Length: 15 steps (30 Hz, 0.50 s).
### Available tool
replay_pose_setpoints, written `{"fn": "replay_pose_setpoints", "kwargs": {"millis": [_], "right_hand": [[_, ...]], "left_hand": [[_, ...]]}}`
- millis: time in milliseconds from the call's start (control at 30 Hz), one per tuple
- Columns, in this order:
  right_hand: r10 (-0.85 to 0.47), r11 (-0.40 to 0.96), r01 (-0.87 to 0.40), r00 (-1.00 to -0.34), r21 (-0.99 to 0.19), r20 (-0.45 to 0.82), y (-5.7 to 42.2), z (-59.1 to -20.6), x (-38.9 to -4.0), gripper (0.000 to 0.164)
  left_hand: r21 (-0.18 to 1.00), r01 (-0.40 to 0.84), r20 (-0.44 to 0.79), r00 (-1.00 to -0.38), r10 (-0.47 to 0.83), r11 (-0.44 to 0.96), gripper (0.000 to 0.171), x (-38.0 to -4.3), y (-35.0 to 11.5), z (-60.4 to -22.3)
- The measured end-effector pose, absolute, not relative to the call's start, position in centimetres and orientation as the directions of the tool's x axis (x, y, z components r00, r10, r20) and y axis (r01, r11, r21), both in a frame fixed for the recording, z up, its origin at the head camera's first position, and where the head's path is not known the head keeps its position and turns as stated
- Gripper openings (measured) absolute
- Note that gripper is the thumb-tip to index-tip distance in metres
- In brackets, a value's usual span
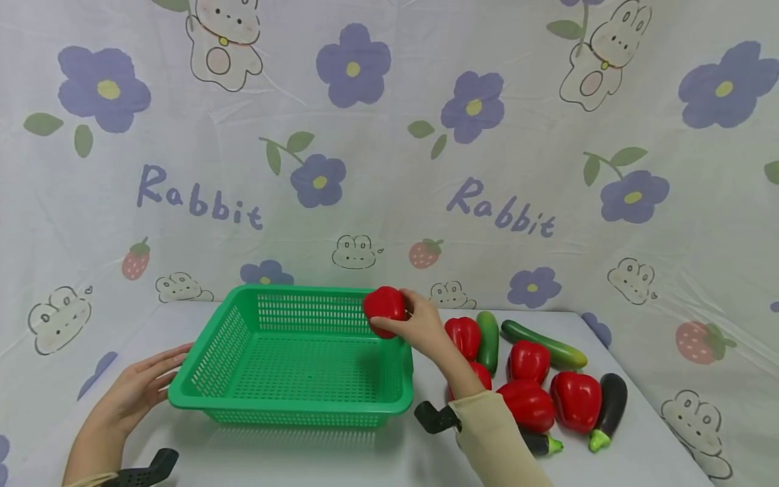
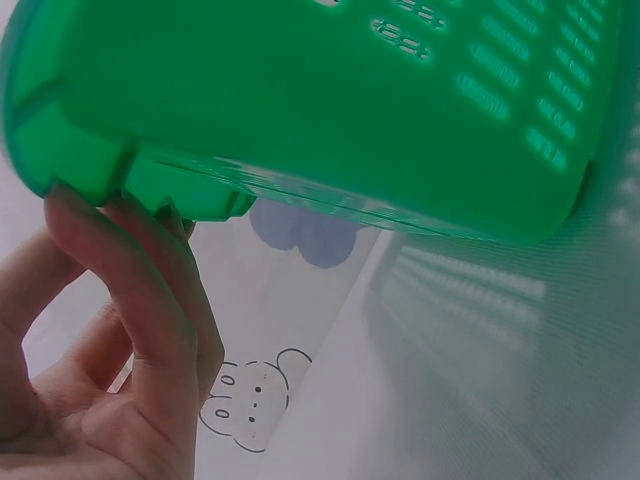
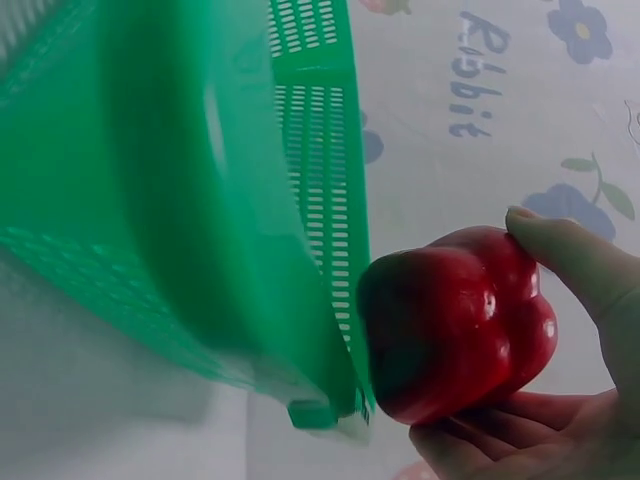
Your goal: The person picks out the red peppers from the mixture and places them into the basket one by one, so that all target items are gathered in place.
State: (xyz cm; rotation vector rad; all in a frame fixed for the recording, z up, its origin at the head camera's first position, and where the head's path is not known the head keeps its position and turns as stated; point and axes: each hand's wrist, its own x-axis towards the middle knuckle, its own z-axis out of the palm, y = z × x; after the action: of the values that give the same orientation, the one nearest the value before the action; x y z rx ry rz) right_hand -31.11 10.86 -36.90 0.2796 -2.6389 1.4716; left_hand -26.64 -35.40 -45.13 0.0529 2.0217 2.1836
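A red bell pepper [image 1: 385,312] is held by my right hand [image 1: 420,325] over the right end of the green basket [image 1: 292,406]. In the right wrist view, the thumb [image 3: 560,240] lies on one side of the bell pepper [image 3: 460,330] and the fingers on the other, close to the basket's rim [image 3: 330,380]. At the basket's left end, my left hand [image 1: 136,389] rests with extended fingers at the rim. The left wrist view has its fingertips [image 2: 70,205] touching the rim's underside. Only bare mesh floor [image 1: 304,365] shows inside the basket.
Right of the basket lie several red bell peppers [image 1: 528,404], a cucumber [image 1: 487,341], a longer green vegetable [image 1: 541,343] and two eggplants, one at the right [image 1: 610,406], one partly hidden near my sleeve [image 1: 538,443]. A rabbit-print cloth [image 1: 389,149] hangs behind the white table.
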Motion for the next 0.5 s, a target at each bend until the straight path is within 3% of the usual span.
{"fn": "replay_pose_setpoints", "kwargs": {"millis": [500], "right_hand": [[-0.165,0.560,-0.187,-0.980,-0.807,0.113,9.81,-36.50,-31.04,0.068]], "left_hand": [[0.994,-0.089,-0.078,-0.985,0.156,-0.064,0.027,-26.50,-35.46,-45.18]]}}
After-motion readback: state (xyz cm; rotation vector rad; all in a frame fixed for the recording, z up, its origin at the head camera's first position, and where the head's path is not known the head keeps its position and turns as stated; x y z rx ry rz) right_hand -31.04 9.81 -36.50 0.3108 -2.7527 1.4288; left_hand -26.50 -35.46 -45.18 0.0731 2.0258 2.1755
